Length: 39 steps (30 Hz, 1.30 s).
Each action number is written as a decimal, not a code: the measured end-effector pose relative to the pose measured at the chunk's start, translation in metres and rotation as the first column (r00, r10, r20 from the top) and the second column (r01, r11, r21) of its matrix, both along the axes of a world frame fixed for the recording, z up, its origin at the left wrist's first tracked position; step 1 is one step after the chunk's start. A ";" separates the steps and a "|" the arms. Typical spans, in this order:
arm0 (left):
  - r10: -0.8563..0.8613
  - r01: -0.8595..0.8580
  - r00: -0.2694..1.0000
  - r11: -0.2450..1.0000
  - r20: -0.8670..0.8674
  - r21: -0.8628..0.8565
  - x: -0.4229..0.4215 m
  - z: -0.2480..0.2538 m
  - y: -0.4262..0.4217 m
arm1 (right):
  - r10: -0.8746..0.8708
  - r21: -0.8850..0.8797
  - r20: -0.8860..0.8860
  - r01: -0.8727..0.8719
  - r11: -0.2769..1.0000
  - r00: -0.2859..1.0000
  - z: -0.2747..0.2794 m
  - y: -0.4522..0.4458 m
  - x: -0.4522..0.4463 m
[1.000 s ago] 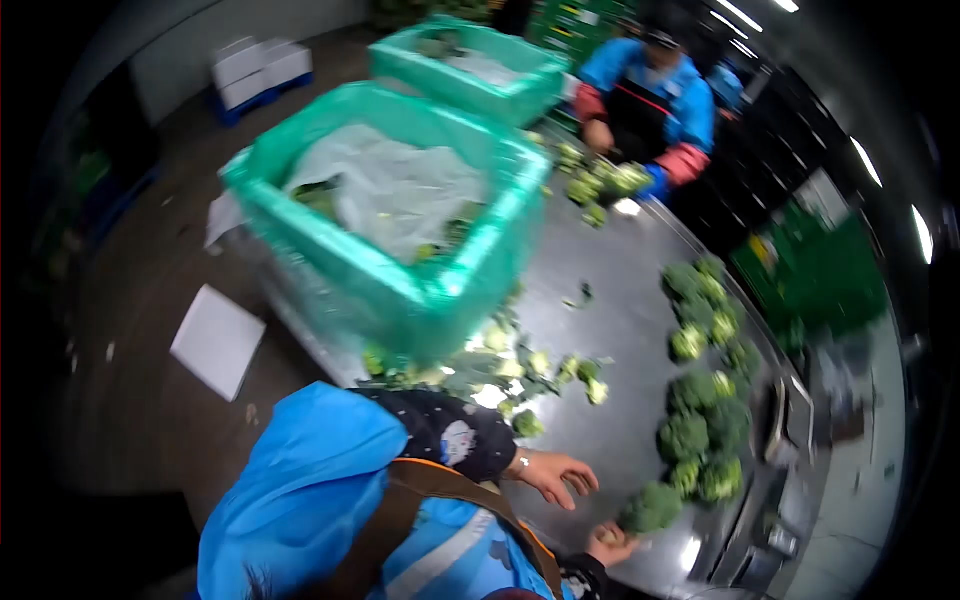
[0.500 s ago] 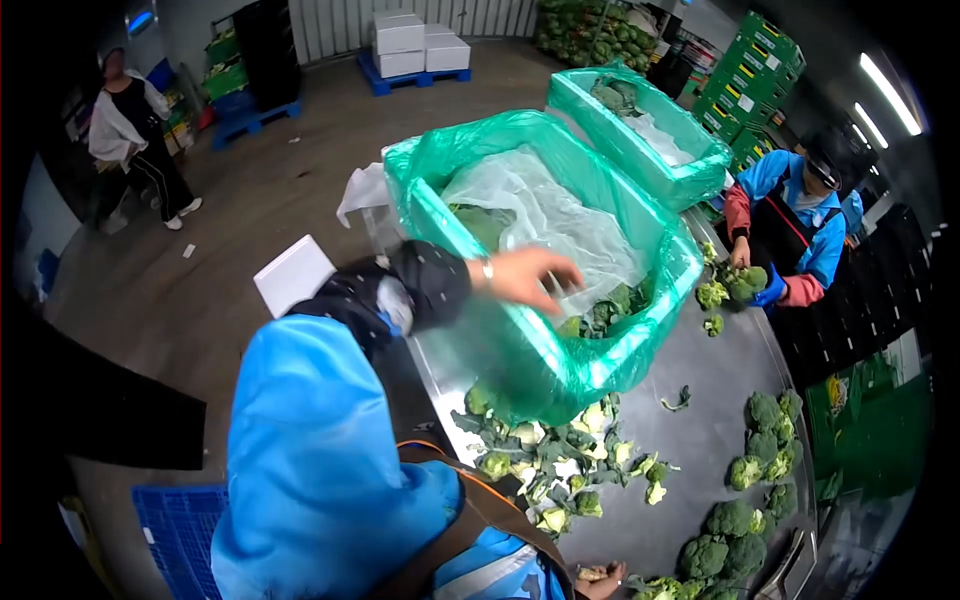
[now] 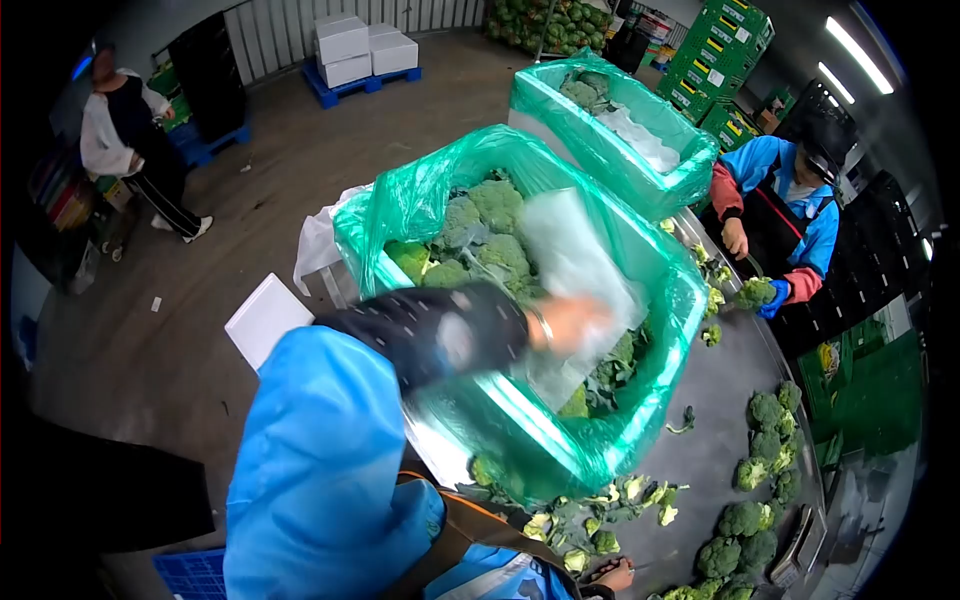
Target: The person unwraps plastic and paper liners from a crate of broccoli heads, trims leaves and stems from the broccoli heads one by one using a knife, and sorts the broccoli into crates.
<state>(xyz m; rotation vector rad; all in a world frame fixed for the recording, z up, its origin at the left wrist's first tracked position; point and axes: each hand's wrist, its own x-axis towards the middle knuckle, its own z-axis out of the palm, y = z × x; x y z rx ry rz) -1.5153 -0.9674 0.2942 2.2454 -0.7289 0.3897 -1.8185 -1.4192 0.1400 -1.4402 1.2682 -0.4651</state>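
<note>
My left hand (image 3: 578,325), blurred by motion, is closed on a thin translucent white sheet (image 3: 572,235) inside the crate lined with green plastic (image 3: 640,420). Bunched to the right, the sheet leaves several broccoli heads (image 3: 490,230) uncovered at the crate's far left. More broccoli (image 3: 615,370) shows below the sheet at the near right. My right hand (image 3: 614,574) is low at the bottom edge, over the metal table (image 3: 660,520), its fingers curled. What it holds, if anything, I cannot make out. Cut broccoli trimmings (image 3: 600,515) lie beside it.
Broccoli heads (image 3: 765,440) line the table's right side. A second green-lined crate (image 3: 690,190) stands beyond mine. Across the table, a co-worker (image 3: 800,220) holds broccoli in a blue glove. Another person (image 3: 130,140) stands at left. Green crates (image 3: 715,60) are stacked at the back.
My left hand has moved right and down, and the sheet has been drawn rightward off the broccoli. The view has shifted slightly. The person at left has changed stance.
</note>
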 end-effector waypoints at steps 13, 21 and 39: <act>0.414 -0.261 0.894 0.791 -0.170 0.553 0.079 -0.010 0.238 | 0.000 -0.063 0.008 0.000 0.998 1.000 -0.020 -0.016 -0.007; 0.500 -0.300 0.777 0.828 -0.383 0.473 0.077 -0.011 0.259 | -0.018 -0.125 -0.118 0.003 0.992 0.993 -0.008 -0.007 -0.001; 0.553 -0.217 0.712 0.760 -0.433 0.613 0.071 0.003 0.249 | -0.008 -0.105 -0.070 0.001 0.995 0.998 -0.031 -0.036 -0.010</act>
